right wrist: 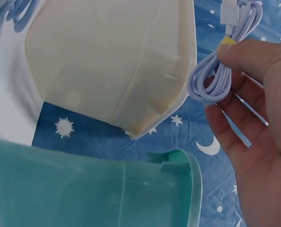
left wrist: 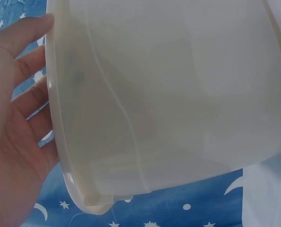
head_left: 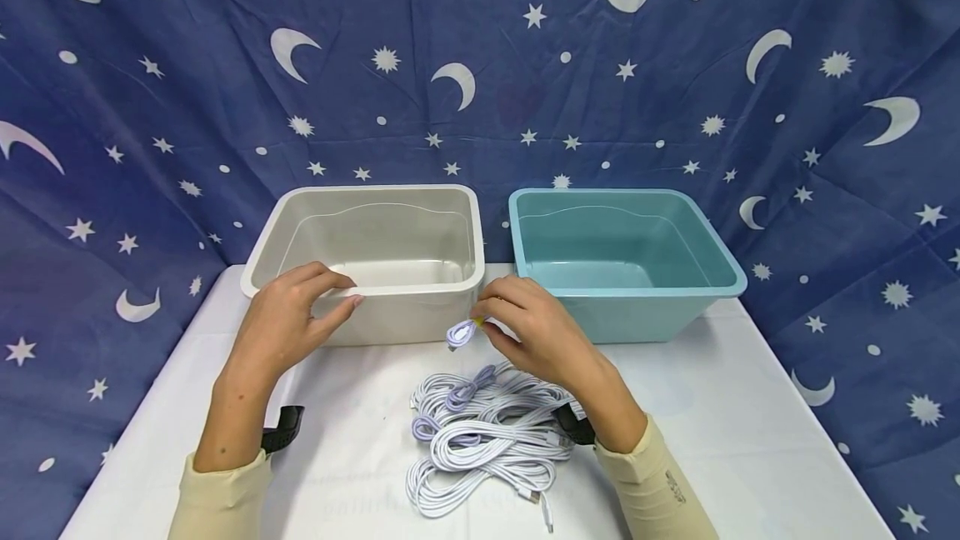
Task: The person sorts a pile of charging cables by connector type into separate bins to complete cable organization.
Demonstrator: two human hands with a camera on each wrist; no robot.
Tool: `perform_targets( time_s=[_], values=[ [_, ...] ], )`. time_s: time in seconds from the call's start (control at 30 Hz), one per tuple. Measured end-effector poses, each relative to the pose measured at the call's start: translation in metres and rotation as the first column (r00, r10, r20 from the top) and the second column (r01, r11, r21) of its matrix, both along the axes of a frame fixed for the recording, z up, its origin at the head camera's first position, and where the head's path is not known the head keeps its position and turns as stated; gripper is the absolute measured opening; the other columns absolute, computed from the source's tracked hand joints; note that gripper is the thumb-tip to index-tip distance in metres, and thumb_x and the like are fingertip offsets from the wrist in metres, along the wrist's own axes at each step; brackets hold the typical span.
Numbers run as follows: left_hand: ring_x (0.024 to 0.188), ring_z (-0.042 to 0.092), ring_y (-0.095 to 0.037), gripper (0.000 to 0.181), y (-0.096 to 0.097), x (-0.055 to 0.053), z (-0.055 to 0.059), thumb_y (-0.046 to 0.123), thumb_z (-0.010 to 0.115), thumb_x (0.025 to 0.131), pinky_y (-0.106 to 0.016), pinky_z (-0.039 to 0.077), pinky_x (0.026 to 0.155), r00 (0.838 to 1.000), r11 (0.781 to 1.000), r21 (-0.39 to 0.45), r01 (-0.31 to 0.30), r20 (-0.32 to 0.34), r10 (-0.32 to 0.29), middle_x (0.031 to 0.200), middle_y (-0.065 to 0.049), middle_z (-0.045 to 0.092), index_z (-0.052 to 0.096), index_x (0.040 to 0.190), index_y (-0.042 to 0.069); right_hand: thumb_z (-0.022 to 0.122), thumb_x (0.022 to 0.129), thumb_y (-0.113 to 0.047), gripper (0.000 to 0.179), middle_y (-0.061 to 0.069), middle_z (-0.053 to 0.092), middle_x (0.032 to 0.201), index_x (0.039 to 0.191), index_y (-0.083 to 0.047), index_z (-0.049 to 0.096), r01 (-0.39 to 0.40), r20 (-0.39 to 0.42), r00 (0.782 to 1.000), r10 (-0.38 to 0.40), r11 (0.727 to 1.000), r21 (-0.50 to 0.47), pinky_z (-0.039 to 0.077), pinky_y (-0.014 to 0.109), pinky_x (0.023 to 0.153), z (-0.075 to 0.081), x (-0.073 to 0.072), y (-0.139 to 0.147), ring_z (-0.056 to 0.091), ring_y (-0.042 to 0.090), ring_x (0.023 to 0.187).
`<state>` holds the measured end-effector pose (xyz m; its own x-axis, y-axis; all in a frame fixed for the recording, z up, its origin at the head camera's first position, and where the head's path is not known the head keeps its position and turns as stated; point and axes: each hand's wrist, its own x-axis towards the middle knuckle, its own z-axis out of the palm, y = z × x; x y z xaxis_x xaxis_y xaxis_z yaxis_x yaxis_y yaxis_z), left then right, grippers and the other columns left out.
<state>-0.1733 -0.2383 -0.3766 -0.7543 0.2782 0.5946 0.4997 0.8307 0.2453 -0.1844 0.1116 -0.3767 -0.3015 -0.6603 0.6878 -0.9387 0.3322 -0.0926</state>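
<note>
My right hand (head_left: 534, 330) pinches a small coiled lavender charging cable (right wrist: 211, 78) between thumb and fingers. A yellow band (right wrist: 227, 41) wraps the coil, and a pale plug end (right wrist: 229, 13) shows above it in the right wrist view. The coil hangs in front of the gap between two bins. My left hand (head_left: 294, 315) is at the front rim of the beige bin (head_left: 405, 315), fingers loosely extended and fingertips right at the rim. Below my right hand lies a heap of coiled white cables (head_left: 487, 457), with lavender cable coils (head_left: 468, 390) among them.
To the right of the beige bin stands a teal bin (head_left: 630, 319). Both sit at the back of a table with a white cloth (head_left: 352, 440). Behind and at the sides hangs a blue curtain (head_left: 495, 65) with moons and stars.
</note>
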Motion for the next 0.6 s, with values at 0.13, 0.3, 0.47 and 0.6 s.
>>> perform_targets(
  time_s=[0.13,0.3,0.47,0.6],
  values=[
    [0.08,0.064,-0.015,0.016,0.001,0.0,0.0,0.034,0.079,0.086,-0.036,0.049,0.07,1.0,1.0,0.006,0.007,0.011,-0.007,0.09,0.009,0.065,0.075,0.094,0.02,0.068,0.087,0.001,0.019,0.0,0.064,0.104,0.102,-0.01,0.071,0.009,-0.006,1.0,-0.009,0.999,-0.041,0.047,0.031,0.093,0.003,-0.003,-0.006,0.059,0.018,0.102],
    [0.081,0.064,-0.014,0.016,0.001,-0.001,-0.001,0.034,0.079,0.086,-0.037,0.049,0.071,1.0,1.0,0.015,0.015,0.011,-0.015,0.091,0.009,0.065,0.075,0.094,0.02,0.067,0.087,0.001,0.019,0.001,0.065,0.105,0.102,-0.01,0.072,0.046,-0.003,0.999,-0.046,0.996,-0.079,0.047,0.033,0.091,0.007,-0.006,-0.011,0.059,0.019,0.101],
    [0.082,0.064,-0.014,0.017,-0.001,-0.001,-0.001,0.035,0.079,0.086,-0.037,0.049,0.072,1.0,1.0,0.011,0.014,0.011,-0.015,0.091,0.01,0.064,0.075,0.095,0.021,0.068,0.089,-0.001,0.017,0.0,0.066,0.107,0.102,-0.011,0.073,0.111,0.015,0.994,-0.11,0.989,-0.095,0.046,0.033,0.089,0.009,-0.01,-0.017,0.059,0.018,0.102],
    [0.083,0.064,-0.015,0.016,-0.001,-0.002,-0.001,0.031,0.08,0.086,-0.037,0.05,0.075,0.999,0.999,0.023,0.028,0.023,-0.029,0.092,0.009,0.064,0.075,0.095,0.02,0.069,0.09,-0.004,0.016,-0.001,0.065,0.106,0.103,-0.012,0.073,0.171,0.03,0.985,-0.169,0.977,-0.126,0.045,0.032,0.089,0.008,-0.013,-0.025,0.058,0.016,0.101]
  ],
)
